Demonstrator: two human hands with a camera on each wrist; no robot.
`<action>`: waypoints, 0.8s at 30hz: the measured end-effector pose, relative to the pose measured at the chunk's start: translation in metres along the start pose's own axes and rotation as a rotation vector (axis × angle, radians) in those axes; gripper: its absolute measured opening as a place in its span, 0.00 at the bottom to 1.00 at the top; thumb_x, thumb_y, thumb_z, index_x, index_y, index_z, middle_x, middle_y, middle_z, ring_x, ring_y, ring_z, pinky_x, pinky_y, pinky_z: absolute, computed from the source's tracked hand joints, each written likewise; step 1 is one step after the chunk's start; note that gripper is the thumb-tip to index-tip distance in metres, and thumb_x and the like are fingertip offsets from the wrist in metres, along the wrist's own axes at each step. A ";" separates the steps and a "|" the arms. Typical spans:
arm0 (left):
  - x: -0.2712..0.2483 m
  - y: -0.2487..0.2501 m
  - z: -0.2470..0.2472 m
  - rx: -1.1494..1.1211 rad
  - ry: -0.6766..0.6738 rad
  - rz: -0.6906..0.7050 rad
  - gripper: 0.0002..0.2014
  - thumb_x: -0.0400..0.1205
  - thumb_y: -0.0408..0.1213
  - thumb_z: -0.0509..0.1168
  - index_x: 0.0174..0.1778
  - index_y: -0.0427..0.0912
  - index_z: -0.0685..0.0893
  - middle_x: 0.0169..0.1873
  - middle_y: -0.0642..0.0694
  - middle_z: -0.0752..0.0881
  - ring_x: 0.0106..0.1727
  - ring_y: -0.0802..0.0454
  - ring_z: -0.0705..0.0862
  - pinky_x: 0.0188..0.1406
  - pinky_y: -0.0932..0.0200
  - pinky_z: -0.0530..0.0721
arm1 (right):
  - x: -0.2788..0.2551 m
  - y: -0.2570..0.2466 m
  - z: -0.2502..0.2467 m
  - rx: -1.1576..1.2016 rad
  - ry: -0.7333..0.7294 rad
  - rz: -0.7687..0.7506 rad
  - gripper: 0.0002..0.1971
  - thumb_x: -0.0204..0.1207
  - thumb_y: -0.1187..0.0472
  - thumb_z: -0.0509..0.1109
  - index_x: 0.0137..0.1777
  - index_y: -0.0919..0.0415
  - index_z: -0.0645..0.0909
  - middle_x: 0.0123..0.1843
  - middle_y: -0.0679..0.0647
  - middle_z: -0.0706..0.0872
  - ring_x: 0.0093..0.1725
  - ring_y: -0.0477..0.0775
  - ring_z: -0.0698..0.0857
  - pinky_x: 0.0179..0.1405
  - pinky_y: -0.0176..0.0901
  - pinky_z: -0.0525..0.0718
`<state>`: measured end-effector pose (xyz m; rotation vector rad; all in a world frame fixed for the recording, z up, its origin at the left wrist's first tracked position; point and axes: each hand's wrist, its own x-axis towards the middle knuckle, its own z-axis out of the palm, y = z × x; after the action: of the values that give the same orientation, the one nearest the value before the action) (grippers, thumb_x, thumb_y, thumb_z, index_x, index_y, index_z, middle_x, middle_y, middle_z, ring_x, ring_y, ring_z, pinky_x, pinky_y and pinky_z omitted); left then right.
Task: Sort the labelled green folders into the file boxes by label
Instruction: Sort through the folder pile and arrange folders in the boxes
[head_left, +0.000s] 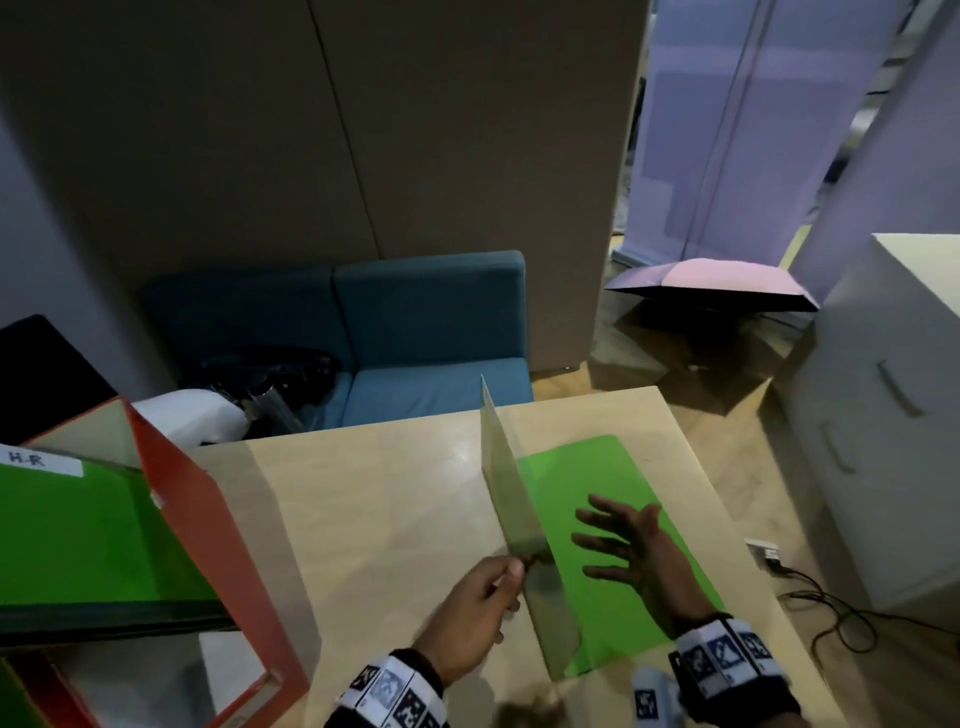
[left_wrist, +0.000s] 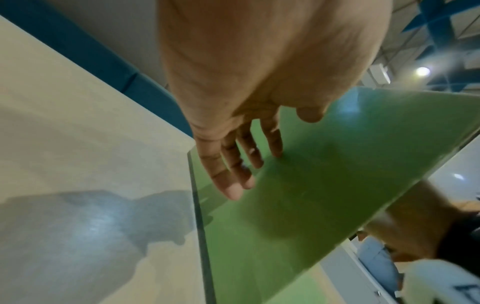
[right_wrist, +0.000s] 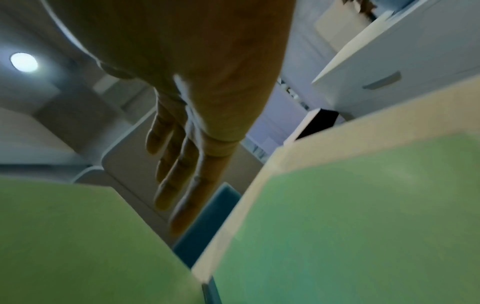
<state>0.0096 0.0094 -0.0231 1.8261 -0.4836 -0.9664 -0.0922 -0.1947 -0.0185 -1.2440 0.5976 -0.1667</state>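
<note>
Two hands at our bench (head_left: 395, 519): left hand (head_left: 475, 605) pinches the green folder's (head_left: 602, 525) raised cover; right hand (head_left: 631, 548) hovers, fingers spread wide.

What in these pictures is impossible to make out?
- Label of the lifted folder: head view shows it edge-on, wrist views blur it.
- Flat folder label: none visible; right hand covers part.
- Red file box: own label cut off by frame.
- Left hand fingertips: hidden behind the folder.

Head cam looks down and forward over table (head_left: 395, 499), both hands near frame bottom, 5–6 o'clock. Left wrist cam close along fingers, facing green folder (left_wrist: 298, 205). Right wrist cam close, tilted upward. All share the folder.
</note>
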 end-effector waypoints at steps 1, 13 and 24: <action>0.007 -0.004 0.007 0.043 -0.004 -0.018 0.17 0.86 0.53 0.56 0.64 0.50 0.82 0.51 0.48 0.84 0.48 0.58 0.82 0.38 0.66 0.79 | -0.005 -0.013 -0.008 0.044 0.001 -0.032 0.51 0.53 0.16 0.61 0.68 0.52 0.78 0.63 0.52 0.87 0.59 0.60 0.87 0.49 0.64 0.87; 0.054 -0.045 0.035 -0.049 0.064 -0.411 0.11 0.81 0.41 0.67 0.36 0.41 0.76 0.18 0.49 0.72 0.18 0.50 0.70 0.22 0.58 0.68 | -0.005 0.011 -0.088 -0.925 0.190 0.013 0.28 0.80 0.70 0.61 0.80 0.53 0.66 0.68 0.55 0.83 0.56 0.50 0.84 0.48 0.34 0.80; 0.050 -0.053 0.023 -0.138 0.066 -0.311 0.08 0.84 0.33 0.65 0.59 0.39 0.81 0.49 0.41 0.89 0.49 0.44 0.88 0.47 0.49 0.86 | 0.006 0.087 -0.086 -1.090 0.222 0.239 0.34 0.80 0.74 0.56 0.84 0.53 0.53 0.57 0.54 0.74 0.45 0.48 0.76 0.37 0.35 0.74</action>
<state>0.0173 -0.0149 -0.0954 1.8328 -0.0890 -1.1139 -0.1481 -0.2404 -0.1169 -2.1961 1.0901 0.2721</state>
